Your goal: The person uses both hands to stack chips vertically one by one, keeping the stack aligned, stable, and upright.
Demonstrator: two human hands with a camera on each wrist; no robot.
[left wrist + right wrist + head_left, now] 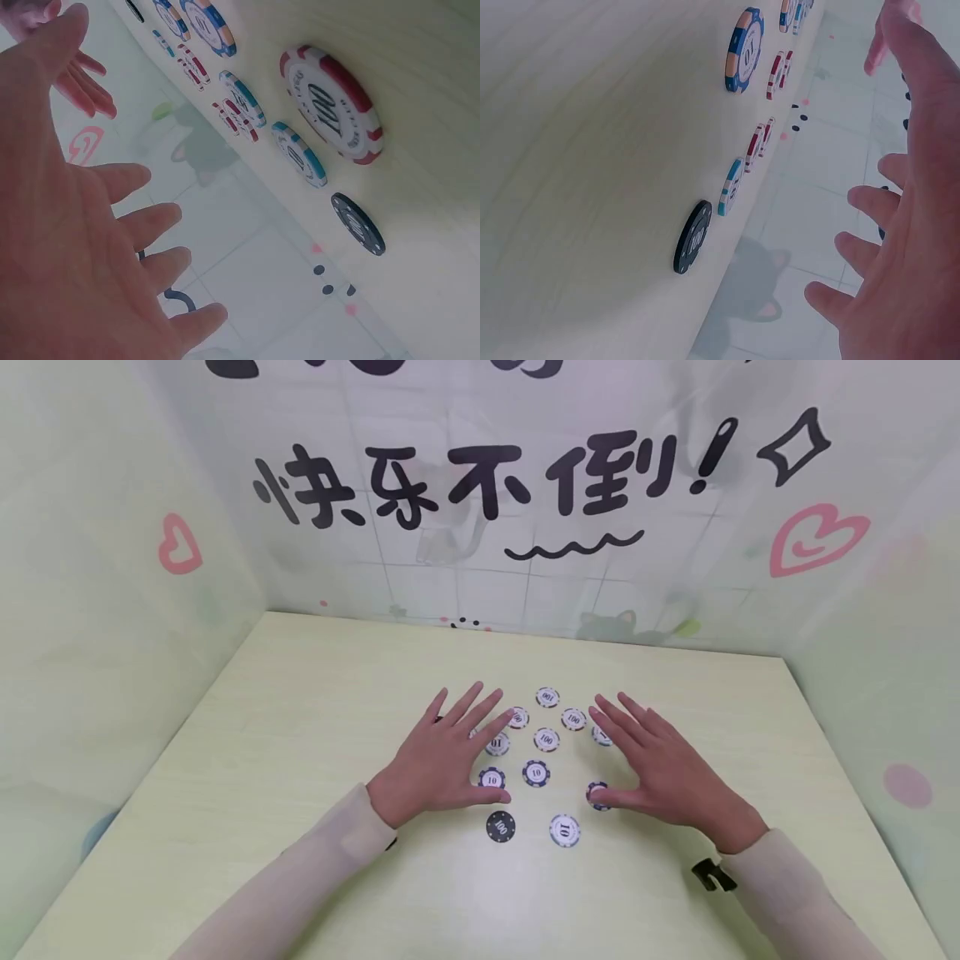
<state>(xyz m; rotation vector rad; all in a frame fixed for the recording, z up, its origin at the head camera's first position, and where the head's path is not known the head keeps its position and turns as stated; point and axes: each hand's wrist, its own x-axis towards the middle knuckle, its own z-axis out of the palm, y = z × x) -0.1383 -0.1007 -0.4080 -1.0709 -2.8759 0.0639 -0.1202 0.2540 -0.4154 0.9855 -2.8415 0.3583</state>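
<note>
Sleeves (300, 868), pale and smooth, angle in from both lower corners. Wall sheet (337, 589) behind: printed with bold black characters and pink hearts, slightly creased, glossy. Table (337, 693): flat, light, faint wood grain, soft glare near its front.

Left hand (446, 760) and right hand (667, 768): fingers spread, fairly straight, gripping nothing. Wrist views put both above the table, apart from the chips (547, 740); palms probably kept raised so as not to disturb them.

Chips lie flat and singly between and beneath the hands, a spacing that likely keeps each face readable. Round, thick discs, probably plastic; red, blue or teal blocks on the rims, white centres marked 10 or 100. Black chip (500, 827), white-dotted, sits near the left thumb; another black chip (693, 238) shows in the right wrist view.
</note>
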